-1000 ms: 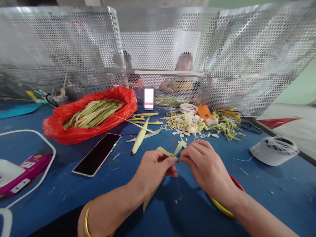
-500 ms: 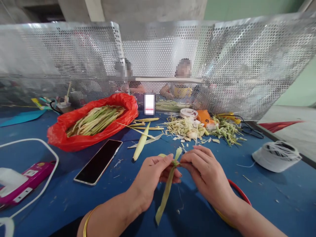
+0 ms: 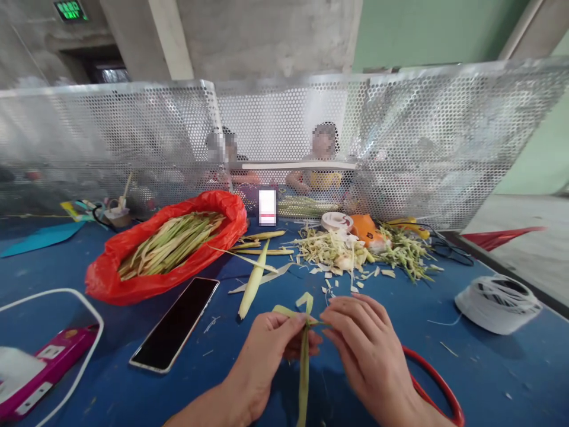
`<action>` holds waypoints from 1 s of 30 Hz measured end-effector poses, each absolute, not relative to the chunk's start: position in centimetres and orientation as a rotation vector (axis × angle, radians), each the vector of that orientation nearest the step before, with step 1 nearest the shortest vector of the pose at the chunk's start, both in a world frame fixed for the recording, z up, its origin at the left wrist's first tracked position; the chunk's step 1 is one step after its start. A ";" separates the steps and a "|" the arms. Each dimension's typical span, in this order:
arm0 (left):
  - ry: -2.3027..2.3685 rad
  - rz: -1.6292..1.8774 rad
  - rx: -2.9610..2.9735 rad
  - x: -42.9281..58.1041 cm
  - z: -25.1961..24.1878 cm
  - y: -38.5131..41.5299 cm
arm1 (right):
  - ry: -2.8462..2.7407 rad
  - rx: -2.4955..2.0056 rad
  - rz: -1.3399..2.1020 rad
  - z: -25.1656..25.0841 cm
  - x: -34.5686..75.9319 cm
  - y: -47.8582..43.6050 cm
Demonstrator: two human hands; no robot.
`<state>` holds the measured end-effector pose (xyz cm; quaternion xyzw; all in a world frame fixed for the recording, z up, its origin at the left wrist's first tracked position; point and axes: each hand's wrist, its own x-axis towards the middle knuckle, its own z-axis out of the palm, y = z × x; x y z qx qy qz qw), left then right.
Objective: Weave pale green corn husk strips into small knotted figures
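Observation:
My left hand (image 3: 267,350) pinches a folded green leaf strip (image 3: 303,373) between thumb and fingers, just above the table. One long end of the strip hangs down toward me, and a short loop stands up at the top. On its right side, the fingertips of my right hand (image 3: 367,344) are closed at a thin end poking out of the crossing; the exact grip is partly hidden. Beyond my left hand lies a pale green husk-like piece (image 3: 253,287) with a dark tip, beside a few dry strips (image 3: 267,252).
Back left is a red plastic bag (image 3: 104,284) of leaf strips; a phone (image 3: 175,326) and a purple power strip (image 3: 53,365) lie nearer. Plant scraps (image 3: 329,246), a tape roll (image 3: 336,222) and a white string spool (image 3: 493,308) are rightward. A perforated metal screen (image 3: 284,118) fronts two people.
The view has tilted up, so everything sits lower. Both hands stay close together at the strip; its hanging end now points straighter down, and the loop at the top is more bent.

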<state>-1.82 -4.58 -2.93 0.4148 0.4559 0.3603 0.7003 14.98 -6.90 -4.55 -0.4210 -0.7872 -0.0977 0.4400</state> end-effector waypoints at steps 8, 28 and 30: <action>0.964 0.900 0.805 -1.3 -2.9 -4.9 | -1.954 -1.237 0.107 -7.1 13.5 -7.8; 0.964 0.959 0.700 -1.0 -4.3 -5.3 | -1.970 -1.041 0.312 -6.4 12.8 -7.9; 0.959 0.957 0.705 -1.0 -4.3 -5.4 | -1.976 -1.040 0.318 -6.5 12.7 -8.0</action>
